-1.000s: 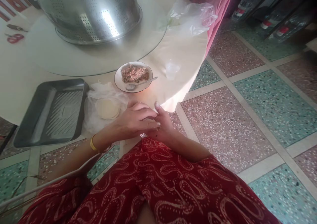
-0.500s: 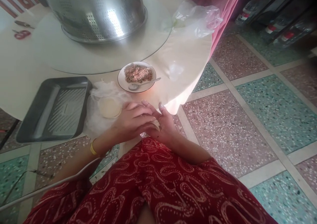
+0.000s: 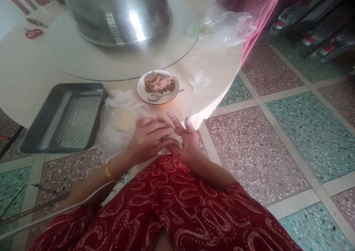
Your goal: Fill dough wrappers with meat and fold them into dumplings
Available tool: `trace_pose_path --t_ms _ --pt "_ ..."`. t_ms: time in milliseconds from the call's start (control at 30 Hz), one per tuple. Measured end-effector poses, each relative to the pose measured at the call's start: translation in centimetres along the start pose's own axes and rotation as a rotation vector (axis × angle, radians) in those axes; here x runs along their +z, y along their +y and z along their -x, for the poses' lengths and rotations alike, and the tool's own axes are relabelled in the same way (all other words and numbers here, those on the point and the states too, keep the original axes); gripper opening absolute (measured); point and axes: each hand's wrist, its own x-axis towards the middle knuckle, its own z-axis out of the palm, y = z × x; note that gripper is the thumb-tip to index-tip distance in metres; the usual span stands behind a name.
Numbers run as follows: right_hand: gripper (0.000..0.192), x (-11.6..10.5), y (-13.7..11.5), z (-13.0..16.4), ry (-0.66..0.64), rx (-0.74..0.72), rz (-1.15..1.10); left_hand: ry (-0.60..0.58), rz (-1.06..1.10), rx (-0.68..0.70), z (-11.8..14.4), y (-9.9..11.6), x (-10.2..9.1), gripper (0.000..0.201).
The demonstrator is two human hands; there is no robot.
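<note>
- Your hands are together: L hand [image 3: 148, 136] pinches the dough [image 3: 178, 140], R hand [image 3: 188, 142] is under it, palm up, fingers spread.
- Dough: pale, soft, thin edge, looks folded. Long way runs approx. L to R, tip twd your R wrist; L fingers hide the rest.
- Nr your L hand: flat round dough discs [image 3: 124, 119] on thin see-thru plastic [image 3: 107, 143].
- White bowl [image 3: 141, 92] w/ crumbly pink mix [image 3: 159, 82] & shiny spoon [image 3: 152, 97].
- Worktop [image 3: 24, 66]: round, cream. Floor [image 3: 257, 151]: speckly green & pinkish tiles.
</note>
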Motion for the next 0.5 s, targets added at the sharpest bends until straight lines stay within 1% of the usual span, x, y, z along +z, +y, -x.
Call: trace_pose_path --t_ms 100,233,367,500 --pt "0.054 0.04 0.41 -0.17 0.015 -0.046 -0.086 0.033 -0.026 -0.048 0.69 0.25 0.35 0.007" --pt "0.051 0.09 0.85 -0.3 0.043 -0.05 -0.128 0.065 -0.012 -0.013 1.0 0.51 0.91 0.004" --pt "0.048 -0.14 1.02 -0.31 0.044 -0.06 -0.107 0.073 0.004 0.014 0.93 0.47 1.03 0.003" --pt "0.05 -0.42 1.03 -0.59 0.031 -0.056 -0.14 0.057 0.019 -0.031 0.86 0.41 0.67 0.011"
